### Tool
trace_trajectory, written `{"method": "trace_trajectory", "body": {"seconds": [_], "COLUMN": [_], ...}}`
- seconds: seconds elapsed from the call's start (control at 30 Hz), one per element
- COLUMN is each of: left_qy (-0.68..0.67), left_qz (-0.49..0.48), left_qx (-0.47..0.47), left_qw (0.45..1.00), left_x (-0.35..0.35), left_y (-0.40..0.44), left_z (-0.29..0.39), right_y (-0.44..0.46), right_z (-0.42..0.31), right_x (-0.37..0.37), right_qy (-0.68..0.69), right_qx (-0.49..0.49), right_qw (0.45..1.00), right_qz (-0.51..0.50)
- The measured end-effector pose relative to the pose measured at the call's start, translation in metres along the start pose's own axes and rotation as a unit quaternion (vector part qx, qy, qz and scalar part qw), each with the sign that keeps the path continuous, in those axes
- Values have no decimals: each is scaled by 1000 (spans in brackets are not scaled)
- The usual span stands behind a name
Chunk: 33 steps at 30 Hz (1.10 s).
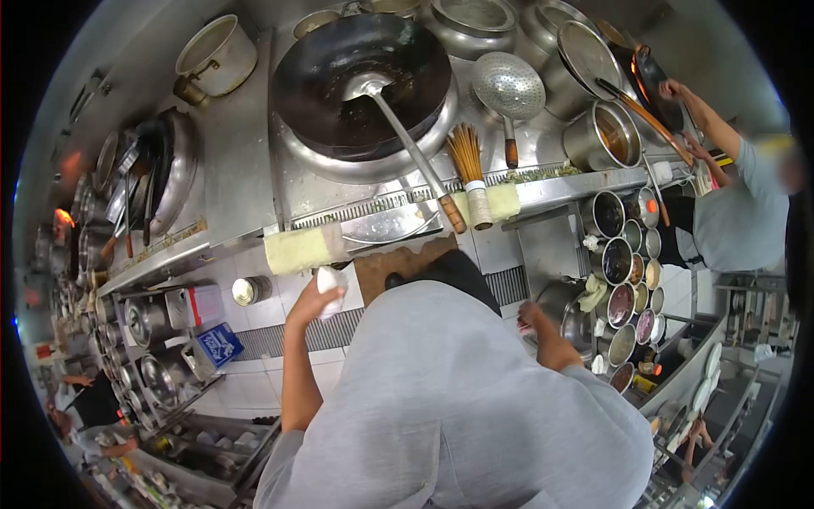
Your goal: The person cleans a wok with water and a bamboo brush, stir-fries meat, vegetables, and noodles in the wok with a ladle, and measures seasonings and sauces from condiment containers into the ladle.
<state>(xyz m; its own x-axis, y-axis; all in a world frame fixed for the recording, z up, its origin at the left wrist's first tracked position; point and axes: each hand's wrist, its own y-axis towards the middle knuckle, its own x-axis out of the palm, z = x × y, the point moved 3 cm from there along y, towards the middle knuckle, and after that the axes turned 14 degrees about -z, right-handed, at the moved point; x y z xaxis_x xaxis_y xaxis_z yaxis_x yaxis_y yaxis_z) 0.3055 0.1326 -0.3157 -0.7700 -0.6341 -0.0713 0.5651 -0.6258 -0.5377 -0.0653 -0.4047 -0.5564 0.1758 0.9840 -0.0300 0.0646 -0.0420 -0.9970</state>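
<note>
crowded kitchen conditions are noted: a stainless table is fronted by tiled floor, and a co-worker is seen at the right. on the table, a dark wok is seated in a metal ring; a long-handled turner is laid in it, its wooden end projecting past the front edge. nearby are found a bristle brush and a perforated skimmer. a white cloth is grasped in the curled fingers of the left hand, just off the table's front edge, near a yellow pad. the right hand is held low; its fingers are partly bent, and whether anything is gripped cannot be told. it is judged that the cloth should be bunched firmly, with no loose corner trailed; if hot metal is touched, several layers should be interposed, and the projecting handle should not be knocked.
</note>
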Motion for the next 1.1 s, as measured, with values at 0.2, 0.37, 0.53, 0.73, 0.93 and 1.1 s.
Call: {"method": "trace_trajectory", "body": {"seconds": [0.2, 0.37, 0.53, 0.73, 0.93, 1.1], "left_qy": [149, -200, -161, -166, -176, -230], "left_qz": [100, 110, 67, -9, 95, 266], "left_qx": [-139, -95, -172, -226, -130, -33], "left_qw": [974, 969, 970, 960, 971, 935], "left_x": [-18, 3, 45, 67, 27, 5], "left_y": [-13, -8, -49, -37, 5, -15], "left_z": [-148, -304, -259, -240, -249, -207], "right_y": [-55, -72, -101, -253, -318, -340], "right_z": [-45, -128, -220, -304, -371, -417], "right_x": [66, 38, -1, 113, 217, 210], "right_qy": [-182, 45, -162, 83, 80, 222], "right_qx": [-179, -215, -397, -526, -391, -439], "right_qw": [967, 975, 865, 844, 849, 718], "right_qz": [-23, 15, 261, 60, -347, -492]}}
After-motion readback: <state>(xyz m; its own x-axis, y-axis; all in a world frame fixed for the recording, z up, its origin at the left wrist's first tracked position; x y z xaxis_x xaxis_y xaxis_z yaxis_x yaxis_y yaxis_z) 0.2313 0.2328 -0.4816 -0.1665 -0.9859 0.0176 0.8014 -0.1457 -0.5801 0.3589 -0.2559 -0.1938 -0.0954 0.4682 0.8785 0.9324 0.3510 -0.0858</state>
